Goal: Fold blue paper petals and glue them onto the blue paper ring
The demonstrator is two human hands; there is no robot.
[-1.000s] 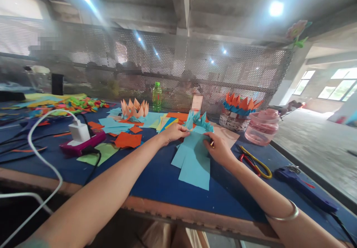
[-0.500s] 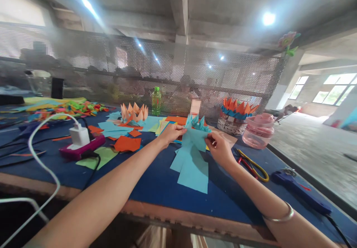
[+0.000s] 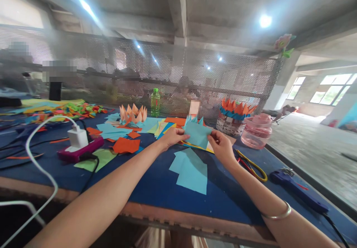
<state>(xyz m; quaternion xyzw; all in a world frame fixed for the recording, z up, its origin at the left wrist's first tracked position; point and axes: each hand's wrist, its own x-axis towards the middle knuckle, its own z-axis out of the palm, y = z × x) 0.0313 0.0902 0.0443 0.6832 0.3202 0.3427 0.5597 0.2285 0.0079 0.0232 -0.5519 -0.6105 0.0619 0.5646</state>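
Observation:
A light blue paper sheet [image 3: 196, 134] is lifted off the blue table [image 3: 156, 181], held between both hands. My left hand [image 3: 172, 138] pinches its left edge and my right hand [image 3: 221, 146] pinches its right edge. Under it, more light blue paper squares [image 3: 189, 169] lie flat on the table. Behind the held sheet stands a folded light blue paper crown [image 3: 193, 120], partly hidden.
Scissors with yellow and red handles [image 3: 251, 164] and a blue glue gun [image 3: 295, 188] lie at the right. A pink jar [image 3: 256, 130], a basket with an orange paper crown [image 3: 232, 115], a green bottle [image 3: 155, 102], scattered coloured paper and a charger on a purple power strip [image 3: 78, 143] surround the hands.
Both hands have lifted one light blue sheet off the stack and raised it above the table. The camera has tilted slightly.

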